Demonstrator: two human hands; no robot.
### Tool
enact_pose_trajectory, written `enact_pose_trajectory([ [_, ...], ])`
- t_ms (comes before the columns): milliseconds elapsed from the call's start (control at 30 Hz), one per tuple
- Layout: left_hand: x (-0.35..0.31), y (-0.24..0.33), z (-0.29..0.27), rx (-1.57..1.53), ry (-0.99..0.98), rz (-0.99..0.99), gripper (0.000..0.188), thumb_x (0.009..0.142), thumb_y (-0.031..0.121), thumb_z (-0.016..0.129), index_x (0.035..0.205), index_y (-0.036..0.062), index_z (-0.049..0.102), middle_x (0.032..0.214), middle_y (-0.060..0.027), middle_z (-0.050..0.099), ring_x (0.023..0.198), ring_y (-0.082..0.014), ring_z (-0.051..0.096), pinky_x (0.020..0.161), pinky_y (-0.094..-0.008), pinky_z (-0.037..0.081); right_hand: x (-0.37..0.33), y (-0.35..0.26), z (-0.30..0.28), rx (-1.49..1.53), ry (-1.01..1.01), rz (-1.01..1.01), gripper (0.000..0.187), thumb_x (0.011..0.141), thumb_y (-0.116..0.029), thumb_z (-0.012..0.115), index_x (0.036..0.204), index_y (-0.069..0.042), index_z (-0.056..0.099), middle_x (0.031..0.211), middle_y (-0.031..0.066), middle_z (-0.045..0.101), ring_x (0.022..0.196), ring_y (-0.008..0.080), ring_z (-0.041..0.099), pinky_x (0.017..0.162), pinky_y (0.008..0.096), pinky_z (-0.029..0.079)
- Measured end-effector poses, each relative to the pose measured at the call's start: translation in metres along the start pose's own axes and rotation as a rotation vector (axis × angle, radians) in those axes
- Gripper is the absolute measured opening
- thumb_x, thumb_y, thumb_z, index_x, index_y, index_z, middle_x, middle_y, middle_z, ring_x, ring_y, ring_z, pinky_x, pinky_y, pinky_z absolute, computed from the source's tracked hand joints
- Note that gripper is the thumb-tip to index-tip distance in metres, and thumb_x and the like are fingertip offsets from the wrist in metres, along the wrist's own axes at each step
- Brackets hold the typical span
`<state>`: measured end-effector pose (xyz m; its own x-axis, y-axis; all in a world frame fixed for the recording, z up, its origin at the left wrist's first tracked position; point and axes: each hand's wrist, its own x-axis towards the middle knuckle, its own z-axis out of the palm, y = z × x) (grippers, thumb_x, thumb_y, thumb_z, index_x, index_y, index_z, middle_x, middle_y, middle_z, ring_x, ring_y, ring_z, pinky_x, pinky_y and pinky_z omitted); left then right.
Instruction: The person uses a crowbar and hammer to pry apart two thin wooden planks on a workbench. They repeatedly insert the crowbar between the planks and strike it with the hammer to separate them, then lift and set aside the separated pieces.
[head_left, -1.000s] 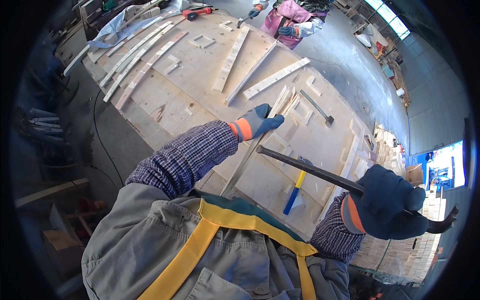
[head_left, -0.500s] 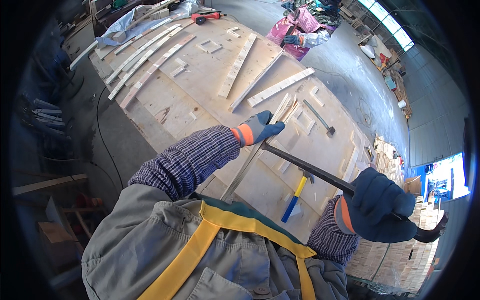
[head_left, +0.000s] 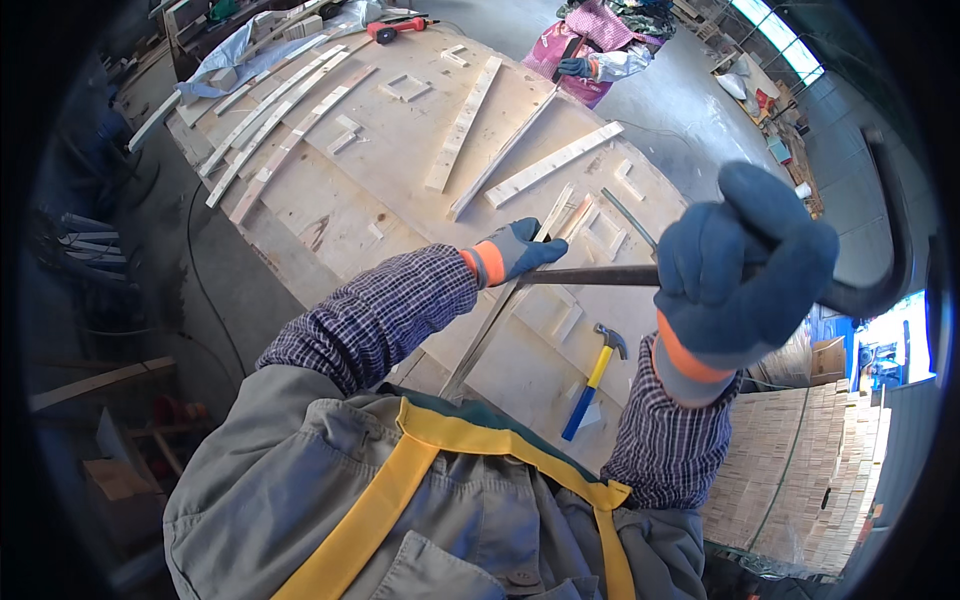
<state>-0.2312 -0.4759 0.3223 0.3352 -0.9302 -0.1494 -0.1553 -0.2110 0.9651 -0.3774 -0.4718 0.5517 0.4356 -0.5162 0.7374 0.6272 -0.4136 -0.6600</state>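
My left hand (head_left: 520, 250), in a dark blue and grey glove with an orange cuff, is closed around a narrow wooden batten (head_left: 482, 340) that slants across the near part of the table. My right hand (head_left: 745, 275), in a matching glove, grips a black crowbar (head_left: 605, 276) along its shaft. The bar's far tip meets the batten just below my left hand, while its hooked end curves up past my right hand. A claw hammer (head_left: 596, 378) with a yellow and blue handle lies on the tabletop. Splintered wood (head_left: 575, 212) shows beyond my left hand.
The plywood table (head_left: 345, 225) carries loose battens (head_left: 465, 125), small wooden frames (head_left: 405, 88) and a red power tool (head_left: 398, 28). Another person's gloved hand (head_left: 577, 67) holds a bar across the table. Stacked wood (head_left: 790, 470) stands at my right.
My right hand has risen, lifting the crowbar's hooked end so the shaft lies nearly level. My left hand stays on the batten. The view has shifted slightly.
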Motion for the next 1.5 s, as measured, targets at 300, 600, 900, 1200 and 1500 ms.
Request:
enact_pose_trajectory([
  [300,0.008,-0.005,-0.021,-0.019,-0.145,0.017,0.049,0.079,0.047,0.066,0.1,0.0029,0.063,0.088,-0.0092,0.064,0.081,-0.0173,0.058,0.075,-0.0311,0.046,0.06,0.045,0.04,-0.039,-0.148,0.243,0.047,0.101,-0.038,0.034,0.107,0.001,0.06,0.051,-0.007,0.029,0.041,0.0025,0.025,0.036,0.019,0.022],
  [600,0.007,0.001,-0.061,-0.093,-0.307,0.044,0.046,0.082,0.046,0.063,0.104,0.0054,0.062,0.09,-0.0048,0.063,0.081,-0.0141,0.055,0.075,-0.0292,0.045,0.073,0.068,0.01,0.033,-0.222,0.193,0.044,0.101,-0.032,0.034,0.114,0.006,0.053,0.054,-0.0065,0.028,0.044,0.0022,0.024,0.037,0.0167,0.023],
  [900,0.017,-0.003,-0.047,-0.065,-0.244,0.078,0.046,0.078,0.042,0.067,0.099,0.001,0.062,0.087,-0.01,0.064,0.081,-0.0172,0.058,0.076,-0.0293,0.045,0.048,0.069,-0.042,0.256,0.034,0.287,0.058,0.099,-0.045,0.033,0.106,0.006,0.06,0.046,-0.0048,0.029,0.038,0.005,0.023,0.033,0.0211,0.02],
  [1200,0.019,-0.001,-0.03,-0.148,-0.27,0.09,0.034,0.081,0.033,0.068,0.095,0.0032,0.062,0.078,-0.0042,0.058,0.071,-0.012,0.053,0.065,-0.0265,0.043,0.061,0.079,-0.028,0.132,-0.037,0.364,0.055,0.1,-0.043,0.034,0.105,0.006,0.06,0.045,-0.0068,0.027,0.037,0.0034,0.021,0.033,0.0195,0.018],
  [1500,0.0,0.003,-0.034,-0.383,-0.222,0.004,0.029,0.081,0.03,0.068,0.093,0.0047,0.06,0.079,-0.0027,0.057,0.072,-0.0109,0.051,0.065,-0.0271,0.042,0.083,0.096,-0.017,0.259,-0.294,0.407,0.051,0.102,-0.037,0.031,0.116,0.007,0.054,0.052,-0.0073,0.029,0.043,0.0024,0.024,0.036,0.0166,0.022],
])
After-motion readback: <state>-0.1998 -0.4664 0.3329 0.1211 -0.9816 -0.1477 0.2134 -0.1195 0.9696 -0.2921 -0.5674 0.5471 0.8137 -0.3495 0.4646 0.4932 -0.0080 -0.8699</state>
